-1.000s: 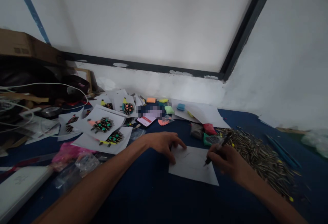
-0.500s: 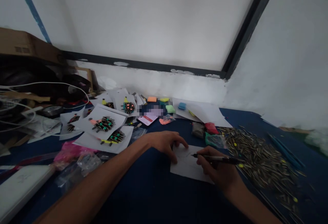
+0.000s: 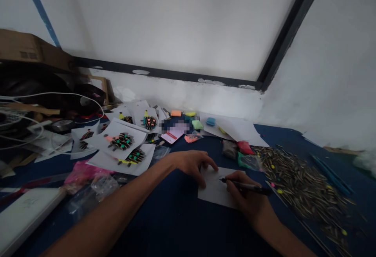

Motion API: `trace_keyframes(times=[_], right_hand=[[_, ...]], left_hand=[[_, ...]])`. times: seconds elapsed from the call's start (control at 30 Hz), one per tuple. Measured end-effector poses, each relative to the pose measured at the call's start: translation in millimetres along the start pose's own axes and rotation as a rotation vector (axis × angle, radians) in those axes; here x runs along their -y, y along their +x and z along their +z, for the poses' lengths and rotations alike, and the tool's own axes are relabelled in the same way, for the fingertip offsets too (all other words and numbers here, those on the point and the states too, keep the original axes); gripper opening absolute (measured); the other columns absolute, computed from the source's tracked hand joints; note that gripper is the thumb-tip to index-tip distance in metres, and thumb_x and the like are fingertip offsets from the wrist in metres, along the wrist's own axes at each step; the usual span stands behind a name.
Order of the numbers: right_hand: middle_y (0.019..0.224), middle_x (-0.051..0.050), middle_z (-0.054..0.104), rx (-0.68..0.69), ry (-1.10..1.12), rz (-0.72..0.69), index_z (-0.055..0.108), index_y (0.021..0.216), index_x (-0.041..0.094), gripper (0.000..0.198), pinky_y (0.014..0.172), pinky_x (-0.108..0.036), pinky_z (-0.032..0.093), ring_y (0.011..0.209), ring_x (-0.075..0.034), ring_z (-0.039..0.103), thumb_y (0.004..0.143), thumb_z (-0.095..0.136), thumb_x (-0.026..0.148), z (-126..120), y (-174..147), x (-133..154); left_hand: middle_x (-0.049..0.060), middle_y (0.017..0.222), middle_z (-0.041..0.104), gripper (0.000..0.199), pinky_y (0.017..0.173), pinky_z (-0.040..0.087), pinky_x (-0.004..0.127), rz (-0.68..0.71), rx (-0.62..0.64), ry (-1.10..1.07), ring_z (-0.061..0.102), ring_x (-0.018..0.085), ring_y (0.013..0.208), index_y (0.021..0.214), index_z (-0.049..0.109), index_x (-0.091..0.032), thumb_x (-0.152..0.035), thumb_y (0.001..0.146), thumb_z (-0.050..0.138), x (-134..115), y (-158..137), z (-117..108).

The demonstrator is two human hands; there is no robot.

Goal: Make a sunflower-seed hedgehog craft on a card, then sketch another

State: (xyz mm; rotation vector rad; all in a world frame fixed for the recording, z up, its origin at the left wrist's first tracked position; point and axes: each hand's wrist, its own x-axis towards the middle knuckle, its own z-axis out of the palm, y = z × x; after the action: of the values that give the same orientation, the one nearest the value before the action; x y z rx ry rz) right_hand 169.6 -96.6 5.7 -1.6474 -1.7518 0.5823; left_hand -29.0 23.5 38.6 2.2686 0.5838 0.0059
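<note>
A small sheet of white paper (image 3: 216, 196) lies on the dark blue tabletop, with faint drawn lines on it. My left hand (image 3: 192, 165) rests on its upper left edge, thumb and fingers spread. In my right hand (image 3: 249, 198) is a black pen (image 3: 255, 187), pinched between thumb and fingers, its tip at the paper's middle. Just beyond the sheet sit a bag of grey clay (image 3: 229, 149), a red lump (image 3: 244, 147) and a green plastic wrapper (image 3: 249, 161).
A heap of seed-like striped pieces (image 3: 305, 186) spreads at the right, beside blue tweezers (image 3: 331, 174). Paper sheets with clay-and-seed figures (image 3: 121, 141) overlap at left. A phone (image 3: 173, 133) lies behind my hands. A white box (image 3: 29, 218) and cables (image 3: 58, 93) are far left.
The pen tip has shifted slightly on the paper, and the pen lies at a somewhat lower slant. My left hand still holds its place on the sheet. The whole view has moved slightly.
</note>
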Motion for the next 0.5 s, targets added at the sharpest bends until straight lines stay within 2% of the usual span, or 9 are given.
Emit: trace_keyframes(times=[0.23,0.5], right_hand=[[0.061,0.000,0.060,0.018,-0.006,-0.003,0.062,0.083,0.021,0.025,0.049,-0.026,0.040,0.053,-0.015,0.053,0.083,0.048,0.041,-0.5,1.8,1.8],[0.059,0.001,0.060,0.005,0.006,-0.038,0.062,0.080,0.022,0.023,0.048,-0.026,0.039,0.051,-0.015,0.052,0.082,0.049,0.040,-0.1,3.3,-1.0]], left_hand=[[0.002,0.100,0.048,0.067,0.073,0.044,0.025,0.008,0.001,-0.006,0.051,0.015,0.082,0.123,0.060,-0.025,-0.034,0.059,0.082,1.7,1.4,0.9],[0.002,0.099,0.048,0.066,0.071,0.044,0.023,0.003,0.001,0.025,0.051,0.013,0.081,0.121,0.060,-0.027,-0.033,0.059,0.082,0.6,1.2,0.1]])
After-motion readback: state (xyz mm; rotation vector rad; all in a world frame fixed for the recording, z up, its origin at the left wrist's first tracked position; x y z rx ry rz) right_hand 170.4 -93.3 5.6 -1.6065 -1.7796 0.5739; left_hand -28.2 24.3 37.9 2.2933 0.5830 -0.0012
